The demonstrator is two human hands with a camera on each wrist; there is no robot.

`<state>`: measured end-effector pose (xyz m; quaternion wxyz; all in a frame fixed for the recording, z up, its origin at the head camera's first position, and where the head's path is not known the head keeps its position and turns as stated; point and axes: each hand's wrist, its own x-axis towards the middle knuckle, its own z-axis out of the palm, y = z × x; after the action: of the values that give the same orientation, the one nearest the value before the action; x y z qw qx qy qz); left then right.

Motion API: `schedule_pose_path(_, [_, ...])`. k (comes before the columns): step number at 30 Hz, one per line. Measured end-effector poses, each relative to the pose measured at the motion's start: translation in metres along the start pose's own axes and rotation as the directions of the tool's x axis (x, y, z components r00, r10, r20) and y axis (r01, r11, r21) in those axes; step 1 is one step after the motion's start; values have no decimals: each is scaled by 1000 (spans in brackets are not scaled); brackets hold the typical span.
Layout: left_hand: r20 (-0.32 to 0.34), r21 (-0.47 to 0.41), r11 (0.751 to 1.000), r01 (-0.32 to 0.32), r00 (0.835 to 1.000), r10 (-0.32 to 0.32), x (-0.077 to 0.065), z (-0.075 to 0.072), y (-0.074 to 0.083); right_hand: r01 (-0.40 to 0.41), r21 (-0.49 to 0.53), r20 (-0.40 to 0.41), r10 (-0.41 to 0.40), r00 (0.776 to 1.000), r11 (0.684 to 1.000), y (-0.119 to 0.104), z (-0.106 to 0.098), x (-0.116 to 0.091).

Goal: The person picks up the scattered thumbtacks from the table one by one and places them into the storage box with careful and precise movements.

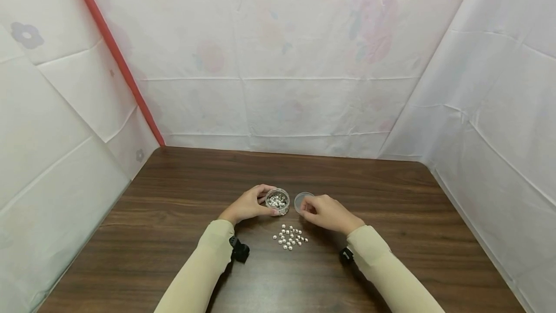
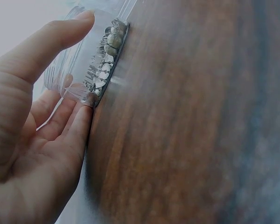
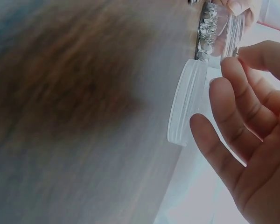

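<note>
A small clear round jar (image 1: 277,200) stands on the table, partly filled with shiny silver tacks (image 2: 102,70). My left hand (image 1: 251,204) holds it from the left, thumb on the near side and fingers round the far side. To the jar's right lies its clear lid (image 3: 183,102), partly covered in the head view by my right hand (image 1: 327,212). That hand hovers over the lid, thumb and index fingertips pinched on a tiny dark item, mostly hidden. Nearer me, several pinkish-silver round pieces (image 1: 290,237) are scattered loosely on the table.
The dark wood-grain table (image 1: 182,235) meets pale cloth walls (image 1: 278,62) at the back and both sides. A red strip (image 1: 115,54) runs down the left back corner. Black wrist cameras (image 1: 240,251) sit below both sleeves.
</note>
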<state>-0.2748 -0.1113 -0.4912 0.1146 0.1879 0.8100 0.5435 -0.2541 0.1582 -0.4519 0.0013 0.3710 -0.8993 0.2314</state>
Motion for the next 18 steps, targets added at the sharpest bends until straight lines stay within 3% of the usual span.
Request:
schedule_pose_path(6, [23, -24, 1000, 2, 1000, -1, -1, -1, 3, -10, 23, -4, 10, 1000, 1000, -1, 0, 11])
schedule_pose_path(13, [87, -34, 999, -2, 996, 5, -15, -8, 35, -14, 33, 14, 13, 1000, 999, -4, -1, 28])
schedule_pose_path(18, [85, -31, 1000, 2, 996, 0, -15, -7, 35, 10, 31, 19, -11, 1000, 999, -9, -2, 39])
